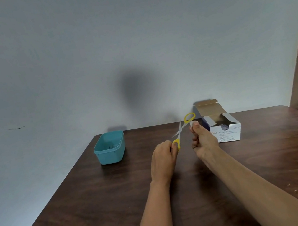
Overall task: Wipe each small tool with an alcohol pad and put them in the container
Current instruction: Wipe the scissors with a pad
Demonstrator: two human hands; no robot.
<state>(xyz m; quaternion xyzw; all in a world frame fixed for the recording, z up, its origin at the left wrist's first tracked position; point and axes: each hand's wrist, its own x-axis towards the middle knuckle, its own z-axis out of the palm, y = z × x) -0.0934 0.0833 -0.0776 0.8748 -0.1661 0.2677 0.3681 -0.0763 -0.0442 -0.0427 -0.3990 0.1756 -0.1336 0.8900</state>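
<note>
Yellow-handled scissors point(181, 129), blades apart, are gripped by one loop in the left hand point(163, 155) above the dark wooden bench point(100, 208); the right hand point(203, 139) pinches a white pad point(191, 123). A teal container point(110, 148) and an open swab box point(224, 126) stand before a pale wall point(57, 59).

- scissors point(181, 129): yellow handle loops, silvery blades
- alcohol pad point(191, 123): white
- container point(110, 148): teal all over
- swab box point(224, 128): white front with dark blue print, brown card inside the lid
- worktop point(81, 211): dark brown wood grain
- wall point(95, 53): plain pale grey
</note>
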